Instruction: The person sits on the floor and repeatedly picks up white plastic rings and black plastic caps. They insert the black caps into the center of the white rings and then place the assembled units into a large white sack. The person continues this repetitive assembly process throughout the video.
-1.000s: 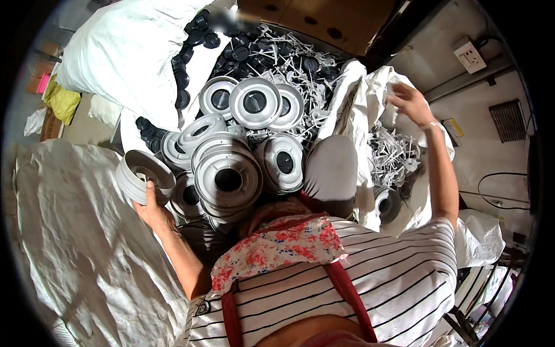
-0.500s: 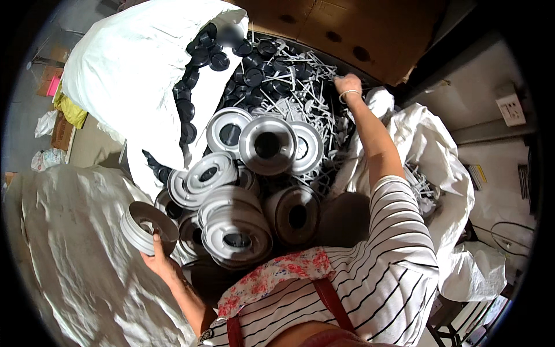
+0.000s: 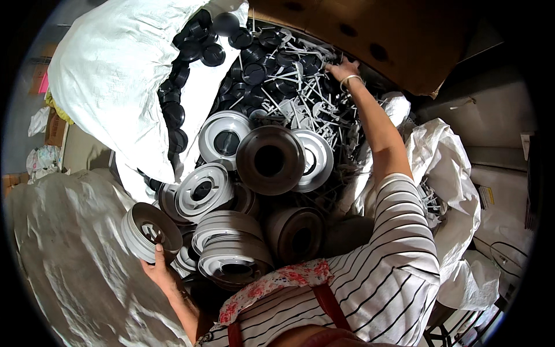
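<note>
My left hand (image 3: 161, 272) is closed on the rim of a grey round plastic housing (image 3: 134, 234), its thumb lying over the edge. The housing is tilted and has a hole in its middle. At the far right of the pile, my right hand (image 3: 345, 70) reaches among pale grey plastic stems (image 3: 315, 87), thumb and fingers apart; its fingertips are partly hidden. Black round caps (image 3: 254, 73) lie left of the stems. Between my arms sit several more grey round housings (image 3: 202, 189), some stacked. One dark-shaded housing (image 3: 245, 147) rests on top of others.
A large white sack (image 3: 110, 81) spills black caps at the back left. A brown cardboard box (image 3: 399, 40) stands behind my right hand. Another white sack (image 3: 442, 156) with grey stems lies right of my arm. Pale sheeting (image 3: 63, 243) covers the left side.
The view has shifted slightly, and my right hand's fingers now look more spread among the stems. My left hand keeps its hold on the grey housing.
</note>
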A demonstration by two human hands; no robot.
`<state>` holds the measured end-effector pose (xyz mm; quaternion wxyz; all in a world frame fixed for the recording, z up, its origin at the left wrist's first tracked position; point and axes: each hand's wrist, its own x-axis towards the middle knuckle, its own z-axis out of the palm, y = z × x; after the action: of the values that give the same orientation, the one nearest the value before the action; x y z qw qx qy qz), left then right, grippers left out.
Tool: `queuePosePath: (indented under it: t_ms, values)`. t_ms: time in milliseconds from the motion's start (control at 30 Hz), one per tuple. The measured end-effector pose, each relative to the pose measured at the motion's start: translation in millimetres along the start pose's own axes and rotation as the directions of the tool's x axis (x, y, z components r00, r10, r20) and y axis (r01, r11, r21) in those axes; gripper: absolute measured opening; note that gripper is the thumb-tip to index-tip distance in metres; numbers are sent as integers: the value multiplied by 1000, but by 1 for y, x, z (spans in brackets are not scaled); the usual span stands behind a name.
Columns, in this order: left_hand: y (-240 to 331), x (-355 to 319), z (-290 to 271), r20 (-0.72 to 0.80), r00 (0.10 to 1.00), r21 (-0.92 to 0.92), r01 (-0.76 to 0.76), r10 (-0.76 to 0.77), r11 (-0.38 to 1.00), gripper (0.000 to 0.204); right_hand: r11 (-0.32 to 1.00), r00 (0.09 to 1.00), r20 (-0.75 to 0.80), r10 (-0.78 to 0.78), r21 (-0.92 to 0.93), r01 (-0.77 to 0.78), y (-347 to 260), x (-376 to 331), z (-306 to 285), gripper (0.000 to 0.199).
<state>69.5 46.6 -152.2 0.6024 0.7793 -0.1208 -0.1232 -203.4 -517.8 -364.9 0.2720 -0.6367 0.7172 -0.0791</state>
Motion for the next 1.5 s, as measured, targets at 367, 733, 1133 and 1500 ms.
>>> queuePosePath:
  t_ms: [367, 733, 1133, 1500]
  values:
    - [-3, -4, -8, 1, 999, 129, -33, 33, 991, 55, 948, 980, 199, -8, -310, 71, -30, 12, 24, 68]
    - [5, -12, -4, 23, 996, 207, -93, 90, 974, 54, 953, 944, 212, -254, 219, 207, -5, -5, -18, 21]
    - [6, -34, -46, 26, 977, -6, -209, 209, 978, 53, 655, 896, 210, -391, 747, 111, -56, -148, -164, 17]
    - [13, -53, -57, 92, 990, -447, -57, 109, 893, 48, 908, 910, 144, -390, -106, 406, 186, -325, -321, 53]
